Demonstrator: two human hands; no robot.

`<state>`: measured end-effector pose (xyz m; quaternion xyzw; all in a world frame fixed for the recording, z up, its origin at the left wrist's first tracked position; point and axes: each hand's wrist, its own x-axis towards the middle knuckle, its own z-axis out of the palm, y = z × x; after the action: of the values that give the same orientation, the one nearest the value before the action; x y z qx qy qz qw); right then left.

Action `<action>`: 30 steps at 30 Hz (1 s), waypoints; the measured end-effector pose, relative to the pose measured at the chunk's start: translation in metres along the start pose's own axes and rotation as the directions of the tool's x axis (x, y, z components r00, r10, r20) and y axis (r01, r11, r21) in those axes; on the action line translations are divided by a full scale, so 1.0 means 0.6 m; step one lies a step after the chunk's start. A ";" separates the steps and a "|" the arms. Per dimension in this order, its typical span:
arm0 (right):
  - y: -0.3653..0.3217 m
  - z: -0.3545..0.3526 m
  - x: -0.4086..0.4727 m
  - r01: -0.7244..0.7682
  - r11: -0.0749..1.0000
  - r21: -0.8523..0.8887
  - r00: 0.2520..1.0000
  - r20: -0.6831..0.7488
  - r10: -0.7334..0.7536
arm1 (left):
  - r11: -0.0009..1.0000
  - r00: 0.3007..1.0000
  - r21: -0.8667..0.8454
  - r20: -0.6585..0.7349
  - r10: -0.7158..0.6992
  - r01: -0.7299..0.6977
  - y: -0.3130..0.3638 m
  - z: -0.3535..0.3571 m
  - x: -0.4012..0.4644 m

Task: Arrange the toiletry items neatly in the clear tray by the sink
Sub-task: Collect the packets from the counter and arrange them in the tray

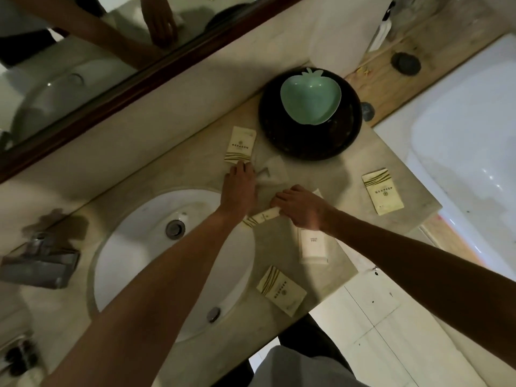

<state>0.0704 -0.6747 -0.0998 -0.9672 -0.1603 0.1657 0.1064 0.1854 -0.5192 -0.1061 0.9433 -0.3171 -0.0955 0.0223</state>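
My left hand [239, 188] lies palm down on the counter, its fingertips on the lower edge of a cream packet [240, 146]; whether it grips the packet is hidden. Just right of it lies a clear plastic item [275, 170] with something grey inside. My right hand [300, 209] is closed over a narrow cream packet [265, 216] that sticks out to the left. A white tube-like pack [312, 245] lies below that hand. Two more cream packets rest near the front edge [280, 289] and at the right corner [383, 191].
A black round tray [304, 143] holds a green apple-shaped dish [310, 97] at the back. The white sink [156, 258] and tap [42, 263] are to the left, a mirror [83, 51] behind, and a bathtub [460, 152] to the right past the counter edge.
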 end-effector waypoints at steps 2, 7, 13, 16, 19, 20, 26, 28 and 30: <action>-0.020 0.002 0.000 -0.004 1.000 -0.001 1.000 -0.009 0.004 | 0.993 0.999 -0.119 -0.037 -0.008 0.004 -0.012 -0.009 -0.020; -0.119 -0.008 0.019 0.069 0.995 -0.078 0.997 -0.021 -0.071 | 0.862 0.981 -0.499 -0.104 -0.162 0.089 -0.080 -0.044 -0.128; -0.337 -0.009 0.088 0.192 0.972 -0.137 0.978 -0.054 -0.201 | 0.861 0.980 -0.483 -0.024 -0.197 0.162 -0.249 -0.073 -0.334; -0.472 0.004 0.122 0.252 0.962 -0.100 0.965 -0.047 -0.258 | 0.908 0.980 -0.393 -0.071 -0.186 0.144 -0.360 -0.079 -0.458; -0.606 0.024 0.152 0.303 0.950 -0.068 0.953 0.010 -0.303 | 0.933 0.977 -0.301 -0.028 -0.213 0.195 -0.473 -0.086 -0.583; -0.651 0.034 0.165 0.330 0.940 -0.081 0.944 0.025 -0.329 | 0.936 0.972 -0.268 -0.001 -0.235 0.226 -0.514 -0.085 -0.624; -0.862 0.088 0.223 0.385 0.923 -0.024 0.923 0.034 -0.384 | 0.914 0.921 -0.118 0.086 -0.379 0.388 -0.743 -0.075 -0.843; -0.902 0.096 0.233 0.376 0.926 -0.014 0.926 0.050 -0.375 | 0.893 0.892 -0.071 0.123 -0.434 0.445 -0.799 -0.071 -0.890; -0.931 0.100 0.241 0.380 0.925 -0.014 0.923 0.064 -0.379 | 0.893 0.882 -0.015 0.169 -0.441 0.449 -0.842 -0.065 -0.924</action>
<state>0.0250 -0.0982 -0.0522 -0.9138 -0.3497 0.1687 0.1191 0.0605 0.2174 -0.0274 0.9791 -0.0902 -0.1825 -0.0005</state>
